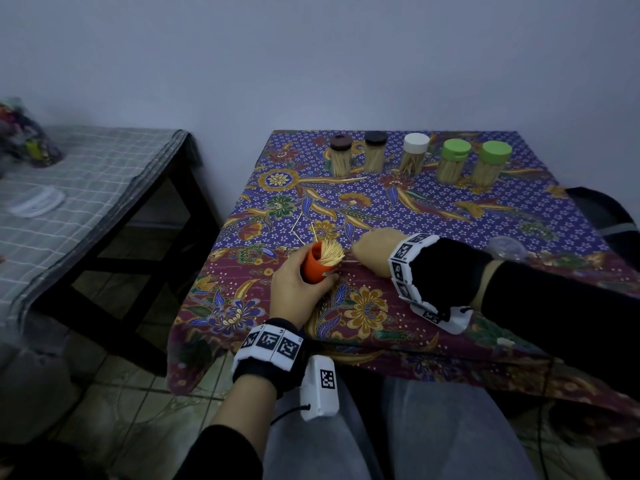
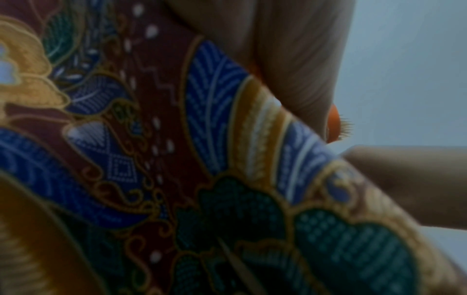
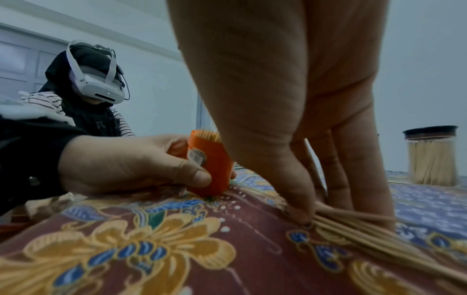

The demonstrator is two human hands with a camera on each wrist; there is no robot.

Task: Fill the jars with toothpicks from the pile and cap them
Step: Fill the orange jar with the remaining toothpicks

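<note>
Head view | left hand [image 1: 298, 289] grips orange jar [image 1: 316, 263] | right hand [image 1: 375, 252] beside it pinches toothpicks [image 3: 353, 229]

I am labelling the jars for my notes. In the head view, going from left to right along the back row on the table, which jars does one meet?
Brown-lidded jar → black-lidded jar → white-lidded jar → first green-lidded jar → second green-lidded jar. All five are capped and hold toothpicks.
</note>
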